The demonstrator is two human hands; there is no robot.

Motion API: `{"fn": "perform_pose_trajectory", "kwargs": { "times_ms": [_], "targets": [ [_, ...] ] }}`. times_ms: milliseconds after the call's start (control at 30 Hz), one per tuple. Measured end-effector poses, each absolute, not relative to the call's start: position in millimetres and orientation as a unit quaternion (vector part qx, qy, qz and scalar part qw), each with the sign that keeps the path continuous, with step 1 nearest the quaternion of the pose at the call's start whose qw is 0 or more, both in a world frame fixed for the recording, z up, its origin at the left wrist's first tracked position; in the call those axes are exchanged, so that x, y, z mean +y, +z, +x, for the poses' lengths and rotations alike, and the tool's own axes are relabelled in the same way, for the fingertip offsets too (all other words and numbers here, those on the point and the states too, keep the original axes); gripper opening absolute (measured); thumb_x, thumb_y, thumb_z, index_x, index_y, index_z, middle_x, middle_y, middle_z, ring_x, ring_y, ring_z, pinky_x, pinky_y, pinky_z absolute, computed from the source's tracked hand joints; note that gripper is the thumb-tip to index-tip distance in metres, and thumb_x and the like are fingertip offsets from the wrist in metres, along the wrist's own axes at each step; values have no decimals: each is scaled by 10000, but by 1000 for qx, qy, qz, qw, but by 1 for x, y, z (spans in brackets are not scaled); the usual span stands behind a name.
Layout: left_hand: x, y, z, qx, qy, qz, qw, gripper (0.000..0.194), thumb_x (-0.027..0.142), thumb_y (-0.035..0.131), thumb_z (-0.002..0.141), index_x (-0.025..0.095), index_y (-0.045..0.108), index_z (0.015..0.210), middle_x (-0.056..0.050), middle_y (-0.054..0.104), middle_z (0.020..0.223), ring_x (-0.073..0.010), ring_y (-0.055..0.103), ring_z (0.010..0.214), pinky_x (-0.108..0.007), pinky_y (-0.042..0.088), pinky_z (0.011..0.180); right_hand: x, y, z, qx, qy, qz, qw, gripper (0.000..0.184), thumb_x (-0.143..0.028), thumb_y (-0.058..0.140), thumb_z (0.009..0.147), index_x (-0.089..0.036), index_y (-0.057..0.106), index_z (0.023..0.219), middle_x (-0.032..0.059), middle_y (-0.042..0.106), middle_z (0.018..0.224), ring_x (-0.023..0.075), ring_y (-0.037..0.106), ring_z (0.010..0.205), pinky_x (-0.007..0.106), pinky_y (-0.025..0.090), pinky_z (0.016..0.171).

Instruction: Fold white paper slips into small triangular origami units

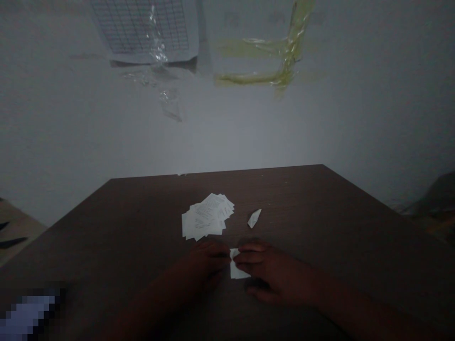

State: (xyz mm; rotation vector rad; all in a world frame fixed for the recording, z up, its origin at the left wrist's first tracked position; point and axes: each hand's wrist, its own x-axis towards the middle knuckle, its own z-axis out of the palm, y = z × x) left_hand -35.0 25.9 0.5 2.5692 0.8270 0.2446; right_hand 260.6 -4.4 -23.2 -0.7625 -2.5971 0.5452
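Both hands rest on a dark brown table [142,213], close together near its front. My left hand [208,263] and my right hand [265,270] have their fingertips pressed on a small white paper slip [235,270] that lies flat between them. Fingers of both hands are curled down onto the slip. Just beyond the hands sits a fanned pile of white paper slips [206,217]. To the right of the pile lies one small folded paper piece [254,218], apart from both hands.
A pale wall stands behind the table, with a gridded sheet [145,28] and strips of yellowish tape [280,61] stuck to it. The table's far edge runs along the wall. The light is dim.
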Motion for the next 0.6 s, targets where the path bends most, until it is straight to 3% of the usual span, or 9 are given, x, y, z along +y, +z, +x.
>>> {"fn": "perform_pose_trajectory", "kwargs": {
  "times_ms": [333, 467, 600],
  "targets": [
    [26, -1, -42, 297, 88, 922, 232, 502, 71, 620, 1069, 286, 830, 1472, -88, 799, 1568, -323, 730, 1453, -505, 568, 1282, -4, -21, 264, -926, 213, -266, 164, 370, -309, 789, 1088, -216, 812, 1445, 156, 769, 1596, 425, 485, 1685, 689, 354, 1414],
    [27, -2, -43, 291, 100, 920, 244, 473, 82, 590, 1109, 300, 841, 1445, -80, 799, 1568, -300, 736, 1443, -493, 565, 1279, -4, -23, 264, -931, 189, -267, 164, 436, -344, 792, 1095, -176, 772, 1497, 184, 743, 1609, 442, 487, 1658, 683, 406, 1381],
    [26, -1, -41, 295, 103, 919, 239, 417, 74, 603, 1107, 287, 865, 1351, -59, 823, 1514, -285, 764, 1375, -465, 585, 1240, -3, -23, 261, -933, 168, -279, 155, 451, -368, 802, 1094, -157, 765, 1492, 192, 742, 1562, 420, 579, 1514, 635, 501, 1303]
  ]
}}
